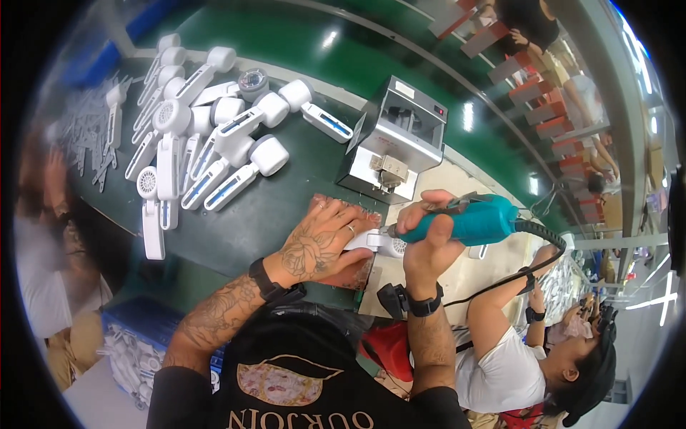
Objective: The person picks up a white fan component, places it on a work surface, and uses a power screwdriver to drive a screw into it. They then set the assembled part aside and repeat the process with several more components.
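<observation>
My right hand is wrapped round a teal electric screwdriver, held nearly level with its tip pointing left. The tip meets a white handheld fan near the joint between its grilled round head and its handle. My left hand presses the fan's handle down, fingers bent over it, hiding most of that part. Underneath lies a reddish-brown pad at the bench edge. From the screwdriver's rear a black coiled cable curves down to the right.
Many white handheld fans are heaped at the bench's far left, beside a pile of thin grey parts. A small grey machine stands beyond my hands. Co-workers sit on both sides, one in a white shirt close by on the right. A blue crate holds white parts.
</observation>
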`<state>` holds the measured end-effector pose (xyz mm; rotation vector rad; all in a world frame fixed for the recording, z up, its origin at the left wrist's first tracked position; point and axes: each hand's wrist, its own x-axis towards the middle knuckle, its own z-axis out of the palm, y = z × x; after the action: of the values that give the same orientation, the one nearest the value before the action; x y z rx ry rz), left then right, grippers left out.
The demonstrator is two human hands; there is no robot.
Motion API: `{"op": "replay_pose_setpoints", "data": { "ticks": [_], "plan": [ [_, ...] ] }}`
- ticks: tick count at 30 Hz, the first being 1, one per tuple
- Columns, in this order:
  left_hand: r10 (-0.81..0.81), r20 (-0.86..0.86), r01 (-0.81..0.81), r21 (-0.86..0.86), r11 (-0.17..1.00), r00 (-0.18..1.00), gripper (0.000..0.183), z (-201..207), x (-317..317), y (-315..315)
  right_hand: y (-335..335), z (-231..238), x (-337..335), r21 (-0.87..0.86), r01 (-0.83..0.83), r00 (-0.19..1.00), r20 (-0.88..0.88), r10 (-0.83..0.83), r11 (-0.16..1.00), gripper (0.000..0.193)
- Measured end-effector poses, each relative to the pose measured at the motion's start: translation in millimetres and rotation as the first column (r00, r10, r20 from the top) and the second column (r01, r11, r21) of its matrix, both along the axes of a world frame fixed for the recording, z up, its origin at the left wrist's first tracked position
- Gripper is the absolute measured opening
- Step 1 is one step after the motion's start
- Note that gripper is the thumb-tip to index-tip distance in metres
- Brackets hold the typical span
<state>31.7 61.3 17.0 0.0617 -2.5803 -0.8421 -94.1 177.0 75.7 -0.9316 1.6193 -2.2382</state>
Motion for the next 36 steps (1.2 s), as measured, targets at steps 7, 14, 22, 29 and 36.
{"op": "replay_pose_setpoints", "data": {
  "ticks": [7, 14, 22, 29, 36],
  "plan": [
    [0.006, 0.005, -0.005, -0.014, 1.000, 1.000, 0.051, 1, 1, 2, 2, -8, 1, 0.013, -0.021, 1.000, 0.019, 0.021, 1.000, 0.059],
    [0.000, 0.025, 0.001, -0.037, 0.999, 1.000, 0.052, 1, 2, 1, 0, -19, 1, 0.029, -0.056, 0.998, 0.027, 0.055, 0.998, 0.050],
    [0.014, 0.019, -0.014, -0.043, 0.999, 1.000, 0.051, 3, -1, 2, -4, -23, 0, -0.014, -0.083, 0.995, 0.059, 0.084, 0.996, 0.031],
    [-0.004, 0.002, 0.004, 0.015, 1.000, 1.000, 0.049, 0, 1, -1, -18, 0, -10, 0.040, 0.003, 1.000, -0.004, -0.003, 0.999, 0.038],
    [0.008, -0.019, -0.007, 0.021, 1.000, 1.000, 0.047, 4, 4, 1, -61, -4, -33, -0.054, 0.043, 0.986, -0.156, -0.051, 0.998, 0.029]
  ]
}}
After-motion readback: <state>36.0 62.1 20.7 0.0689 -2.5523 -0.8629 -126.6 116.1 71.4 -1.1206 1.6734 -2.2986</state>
